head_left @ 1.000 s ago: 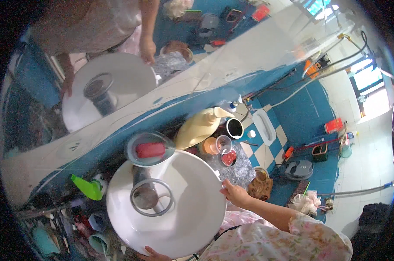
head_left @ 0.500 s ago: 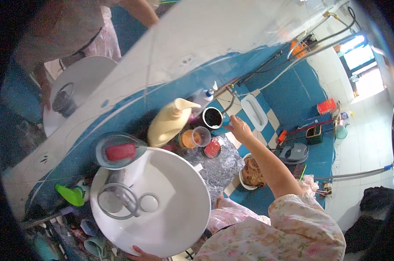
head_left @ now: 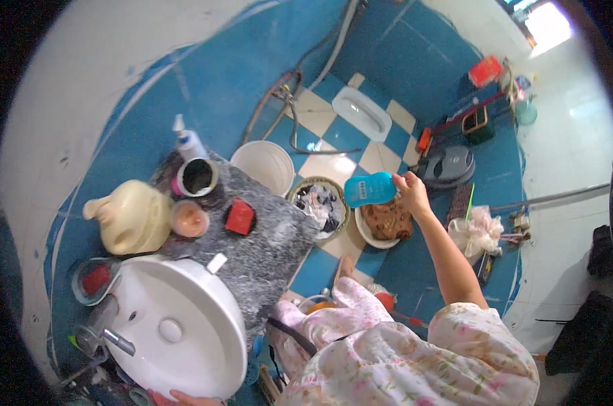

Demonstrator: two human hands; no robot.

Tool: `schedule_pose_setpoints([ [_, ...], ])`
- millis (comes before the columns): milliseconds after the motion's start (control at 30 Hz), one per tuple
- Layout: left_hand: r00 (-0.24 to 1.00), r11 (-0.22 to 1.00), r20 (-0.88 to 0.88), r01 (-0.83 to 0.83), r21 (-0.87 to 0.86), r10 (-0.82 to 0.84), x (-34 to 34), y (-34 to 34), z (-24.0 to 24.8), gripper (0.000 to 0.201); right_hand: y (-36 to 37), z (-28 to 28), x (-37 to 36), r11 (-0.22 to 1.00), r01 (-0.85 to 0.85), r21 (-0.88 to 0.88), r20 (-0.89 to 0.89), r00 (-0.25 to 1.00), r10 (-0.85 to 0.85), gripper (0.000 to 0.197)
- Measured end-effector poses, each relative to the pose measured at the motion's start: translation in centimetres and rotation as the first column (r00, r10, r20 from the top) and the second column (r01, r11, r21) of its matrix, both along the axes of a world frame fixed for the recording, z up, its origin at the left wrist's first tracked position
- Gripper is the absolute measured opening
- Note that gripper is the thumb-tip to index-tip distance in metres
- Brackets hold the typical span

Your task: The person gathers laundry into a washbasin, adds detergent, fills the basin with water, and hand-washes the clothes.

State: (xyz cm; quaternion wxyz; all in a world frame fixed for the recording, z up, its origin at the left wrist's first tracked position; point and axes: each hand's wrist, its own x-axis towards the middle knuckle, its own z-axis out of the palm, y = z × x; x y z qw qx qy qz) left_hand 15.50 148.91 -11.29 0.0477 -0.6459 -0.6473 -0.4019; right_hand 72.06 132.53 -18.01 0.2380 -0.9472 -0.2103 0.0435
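Observation:
My right hand (head_left: pixel 412 192) is closed on one end of a flat blue bottle (head_left: pixel 370 189) with a small printed label. The bottle is held tilted over a round basin of wet cloths (head_left: pixel 321 206) and a white bowl holding something brown (head_left: pixel 386 222). At the lower edge, fingers of my left hand (head_left: pixel 184 398) lie against the rim of the white washbasin (head_left: pixel 230 338); most of that hand is out of view. A chrome tap (head_left: pixel 120 342) reaches over the washbasin.
The grey marbled counter (head_left: pixel 272 237) holds a cream jug (head_left: pixel 134 216), a dark-filled cup (head_left: pixel 198 177), an orange-filled cup (head_left: pixel 190 220), a red block (head_left: pixel 241 216) and a pump bottle (head_left: pixel 190 142). On the tiled floor are a white bucket (head_left: pixel 262 166), a hose (head_left: pixel 294 128) and a squat toilet (head_left: pixel 362 113).
My view has turned toward the floor, and the mirror is gone from it. My right hand, earlier by the dark-filled cup, is farther right and now holds the blue bottle. My left hand stays at the washbasin.

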Motion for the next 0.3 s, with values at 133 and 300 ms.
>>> schedule_pose_setpoints([
  [133, 0.892, 0.891, -0.002, 0.452, 0.034, -0.453, 13.0, -3.9, 0.8, 0.034, -8.3, -3.5, 2.4, 0.983, 0.006, -0.183, -0.002, 1.000, -0.007, 0.038],
  [300, 0.365, 0.325, 0.115, 0.907, -0.268, -0.924, 24.3, -9.7, -6.9, 0.065, -18.9, -15.4, 5.6, 0.950, 0.016, -0.311, -0.073, 0.997, -0.041, 0.034],
])
